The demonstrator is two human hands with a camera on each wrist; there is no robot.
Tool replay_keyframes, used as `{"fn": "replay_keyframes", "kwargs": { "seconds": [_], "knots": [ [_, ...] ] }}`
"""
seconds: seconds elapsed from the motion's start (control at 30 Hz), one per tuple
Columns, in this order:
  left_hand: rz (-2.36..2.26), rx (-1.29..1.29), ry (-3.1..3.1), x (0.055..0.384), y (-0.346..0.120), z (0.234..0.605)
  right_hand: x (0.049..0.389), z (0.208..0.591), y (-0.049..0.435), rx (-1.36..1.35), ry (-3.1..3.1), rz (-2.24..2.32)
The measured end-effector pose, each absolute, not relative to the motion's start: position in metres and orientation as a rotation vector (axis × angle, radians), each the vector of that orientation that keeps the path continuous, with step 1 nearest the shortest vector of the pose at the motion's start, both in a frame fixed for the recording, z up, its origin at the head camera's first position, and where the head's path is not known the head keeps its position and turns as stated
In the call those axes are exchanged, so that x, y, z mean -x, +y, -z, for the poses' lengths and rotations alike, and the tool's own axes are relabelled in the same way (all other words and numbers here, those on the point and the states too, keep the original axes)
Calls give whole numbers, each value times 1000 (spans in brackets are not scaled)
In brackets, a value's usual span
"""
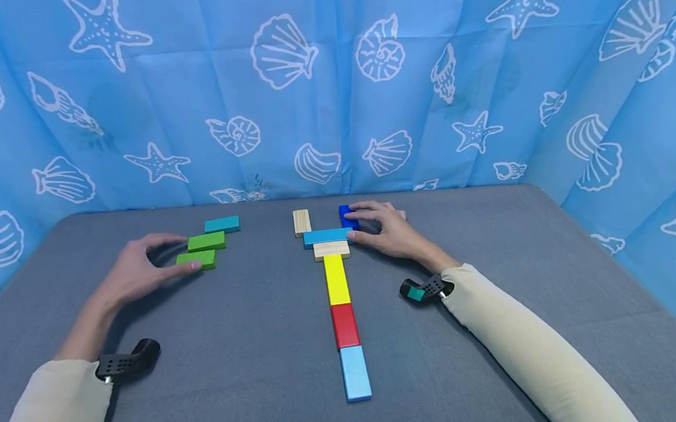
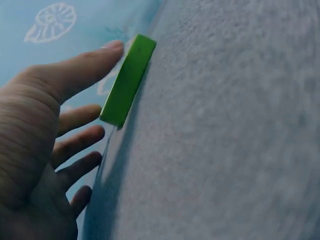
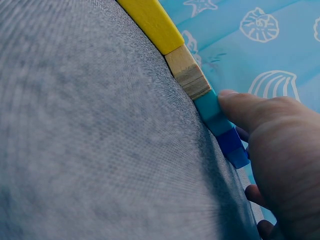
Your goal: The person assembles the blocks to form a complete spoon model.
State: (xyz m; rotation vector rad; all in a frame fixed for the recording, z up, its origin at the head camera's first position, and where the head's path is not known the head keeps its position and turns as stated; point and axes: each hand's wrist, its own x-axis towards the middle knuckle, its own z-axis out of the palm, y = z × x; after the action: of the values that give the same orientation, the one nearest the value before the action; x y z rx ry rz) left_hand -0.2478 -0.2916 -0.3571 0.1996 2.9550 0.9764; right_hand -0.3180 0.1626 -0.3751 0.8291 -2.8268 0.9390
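In the head view, several flat blocks form a line: a light blue block (image 1: 356, 374), a red block (image 1: 346, 326), a yellow block (image 1: 336, 280), a crosswise plain wood block (image 1: 332, 251) and a blue crosswise block (image 1: 325, 238). Beyond that stand a plain wood block (image 1: 301, 222) at left and a dark blue block (image 1: 347, 217) at right. My right hand (image 1: 390, 232) has its fingers at the dark blue block and its thumb at the blue crosswise block's right end. My left hand (image 1: 142, 270) rests its thumb on the nearer green block (image 1: 201, 259), fingers spread beyond it.
Behind the nearer green block lie another green block (image 1: 206, 242) and a teal block (image 1: 222, 225), stepped toward the back. The grey cloth-covered table (image 1: 254, 355) ends at a blue curtain (image 1: 192, 96) with white shells and starfish.
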Motion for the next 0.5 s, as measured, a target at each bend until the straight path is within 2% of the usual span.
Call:
{"fn": "replay_keyframes", "kwargs": {
  "seconds": [0.5],
  "knots": [
    [-974,-263,2952,246,-299,367,318,375,163,-818,-2834,-931]
  ]
}}
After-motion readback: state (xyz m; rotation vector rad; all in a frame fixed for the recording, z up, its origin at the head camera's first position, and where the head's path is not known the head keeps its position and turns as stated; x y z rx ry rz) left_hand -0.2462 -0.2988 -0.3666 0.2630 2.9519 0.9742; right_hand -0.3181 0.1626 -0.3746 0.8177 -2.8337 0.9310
